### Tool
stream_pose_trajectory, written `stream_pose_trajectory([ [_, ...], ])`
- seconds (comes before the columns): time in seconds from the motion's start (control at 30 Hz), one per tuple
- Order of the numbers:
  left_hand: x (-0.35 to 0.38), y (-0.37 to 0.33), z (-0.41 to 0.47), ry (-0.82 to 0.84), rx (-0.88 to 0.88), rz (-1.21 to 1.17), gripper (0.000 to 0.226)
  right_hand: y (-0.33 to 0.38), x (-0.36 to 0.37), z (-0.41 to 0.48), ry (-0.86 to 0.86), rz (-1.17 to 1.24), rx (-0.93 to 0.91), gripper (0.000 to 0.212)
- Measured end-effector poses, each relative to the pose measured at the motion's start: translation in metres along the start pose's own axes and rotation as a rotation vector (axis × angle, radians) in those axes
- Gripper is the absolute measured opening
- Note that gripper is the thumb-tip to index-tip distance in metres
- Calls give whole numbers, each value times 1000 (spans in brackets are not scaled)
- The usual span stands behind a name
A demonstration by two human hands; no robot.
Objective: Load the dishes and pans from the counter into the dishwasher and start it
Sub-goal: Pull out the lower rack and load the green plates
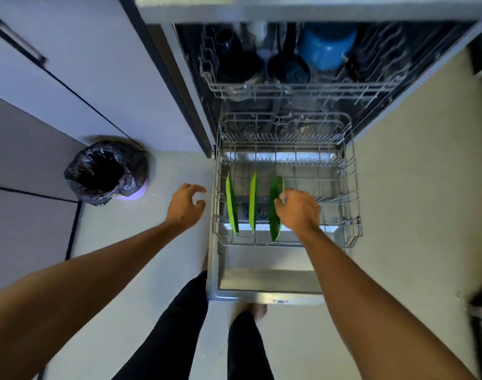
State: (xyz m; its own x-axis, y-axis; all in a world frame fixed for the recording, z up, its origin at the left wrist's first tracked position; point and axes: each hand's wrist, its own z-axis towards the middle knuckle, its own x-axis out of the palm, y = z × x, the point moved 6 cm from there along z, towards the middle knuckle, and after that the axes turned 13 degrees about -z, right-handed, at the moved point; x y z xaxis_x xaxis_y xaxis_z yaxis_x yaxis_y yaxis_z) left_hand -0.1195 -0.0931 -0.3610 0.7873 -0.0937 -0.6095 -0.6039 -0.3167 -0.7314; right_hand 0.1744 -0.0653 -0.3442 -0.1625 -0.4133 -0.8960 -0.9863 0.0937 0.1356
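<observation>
Dishwasher door (261, 281) dropped flat, lower rack (350, 187) drawn out over it. Three green plates stand on edge in the rack's left half, apart from one another: left plate (231, 207), middle plate (253, 201), right plate (274, 229).

Right hand (298, 211) over the right plate, grip pinched on its upper rim; the hand hides part of that plate. Left hand (186, 205) hovers just outside the rack's left wall, grip apart, fingers loosely curled, holding nothing.

Upper rack (302, 90) behind, partly inside the tub: blue pot (326, 46) and dark vessels (238, 64), blurred, kinds hard to tell.

Bin (108, 172) with black liner on the floor to the left, against the cabinets.
</observation>
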Motion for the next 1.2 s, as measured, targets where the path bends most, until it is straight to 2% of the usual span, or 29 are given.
stream_pose_trajectory([
  [0.13, -71, -26, -28, -66, 114, 25, 29, 41, -53, -33, -36, -57, -65, 21],
  [0.27, -145, -31, -41, -127, 157, 78, 24, 90, -88, -45, -47, -88, -114, 23],
  [0.37, -225, -29, -53, -225, 171, 77, 24, 160, -118, -55, -105, -21, -166, 22],
  [0.43, -279, -25, -66, -266, 182, 77, 33, 220, -132, -64, -127, 41, -183, 23],
  [0.6, -432, 41, -105, -418, 157, 134, 32, 413, -153, -89, -179, 51, -368, 26],
  [0.7, -509, 91, -127, -492, 115, 145, 23, 518, -156, -109, -171, 32, -479, 25],
  [0.9, -659, 190, -180, -670, 35, 140, 33, 727, -149, -152, -190, -86, -709, 23],
  [1.03, -714, 226, -198, -807, -61, 139, 38, 820, -150, -166, -198, -124, -819, 23],
  [1.2, -752, 285, -186, -839, -276, 114, 50, 918, -149, -159, -174, -114, -935, 20],
])
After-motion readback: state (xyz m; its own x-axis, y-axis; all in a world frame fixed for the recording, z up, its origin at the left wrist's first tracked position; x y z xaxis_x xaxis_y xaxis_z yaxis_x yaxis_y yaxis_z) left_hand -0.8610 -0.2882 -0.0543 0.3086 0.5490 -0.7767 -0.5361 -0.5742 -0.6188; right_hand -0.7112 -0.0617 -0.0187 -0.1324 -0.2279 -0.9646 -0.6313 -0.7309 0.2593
